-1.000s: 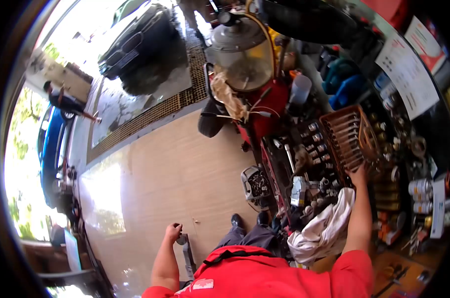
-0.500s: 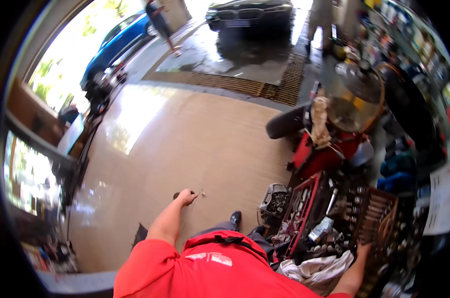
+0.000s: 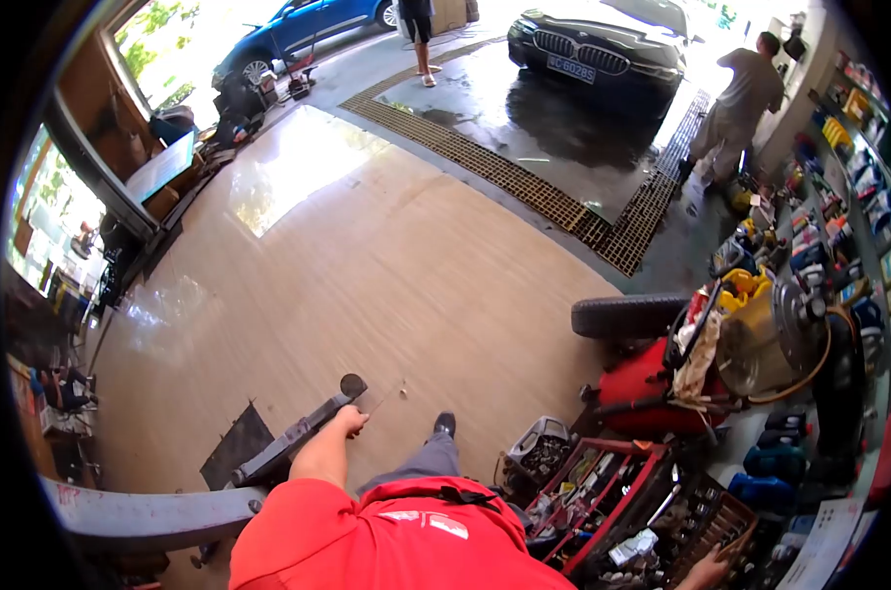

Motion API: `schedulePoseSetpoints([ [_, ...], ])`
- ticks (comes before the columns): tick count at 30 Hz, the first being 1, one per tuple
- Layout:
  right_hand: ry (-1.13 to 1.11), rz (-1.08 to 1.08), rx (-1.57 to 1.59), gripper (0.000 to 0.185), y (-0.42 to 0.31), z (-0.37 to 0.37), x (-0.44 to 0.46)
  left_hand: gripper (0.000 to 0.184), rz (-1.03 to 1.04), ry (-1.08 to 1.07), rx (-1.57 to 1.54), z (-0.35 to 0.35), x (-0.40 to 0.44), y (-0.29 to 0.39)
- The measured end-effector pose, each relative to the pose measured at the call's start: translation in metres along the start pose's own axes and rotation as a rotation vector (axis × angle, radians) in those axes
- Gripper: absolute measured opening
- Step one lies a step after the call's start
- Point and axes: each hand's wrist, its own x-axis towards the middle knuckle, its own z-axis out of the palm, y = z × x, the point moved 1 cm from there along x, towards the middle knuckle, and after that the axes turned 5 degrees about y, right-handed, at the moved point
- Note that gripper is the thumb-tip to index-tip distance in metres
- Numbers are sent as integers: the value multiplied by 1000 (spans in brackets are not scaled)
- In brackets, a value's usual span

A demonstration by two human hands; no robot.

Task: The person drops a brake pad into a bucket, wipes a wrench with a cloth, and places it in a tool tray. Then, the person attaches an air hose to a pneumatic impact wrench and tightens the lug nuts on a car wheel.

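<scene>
Right hand at the ribbed brown tray, left hand beside a round metal pad

The right hand (image 3: 708,568) reaches to the near edge of a brown, rectangular tray (image 3: 718,523) with narrow ribbed slots, low at the right. Its fingers lie at the rim, but whether they are clamped on anything cannot be told. The left hand (image 3: 349,421) is out over the floor, fingers loosely curled, just beside a flat, round, dark pad (image 3: 353,385) at the end of a straight grey metal arm (image 3: 293,441); whether it holds anything is also unclear.

Left of the tray lie a crinkled, silvery-white packet (image 3: 632,548) and a long, shiny metal bar (image 3: 664,504). Next comes a red, hard-edged toolbox (image 3: 603,503), packed with slim metal tools, and a grey case (image 3: 541,447) of small dark pieces. Beyond them, a rounded red tank (image 3: 642,388) sits below a clear, drum-shaped vessel (image 3: 760,349) with a grey lid and near a ridged black tyre (image 3: 627,317).

The beige floor (image 3: 445,265) is smooth and glossy, bordered by square-holed grating (image 3: 524,182). Past it stand a glossy dark car (image 3: 603,54), a blue car (image 3: 317,29) and a person in pale, loose clothes (image 3: 750,93).
</scene>
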Motion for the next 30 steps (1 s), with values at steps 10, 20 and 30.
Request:
schedulePoseSetpoints([
  [10, -533, -573, 612, 27, -378, 62, -218, 33, 135, -10, -113, -77, 135, 103],
  [20, -1476, -692, -168, 44, -462, 229, -342, 38, 66, -225, -634, -163, 233, 218],
  [30, -1268, 232, 251, 29, -702, 404, -238, 27, -299, 161, -687, -307, 362, 210],
])
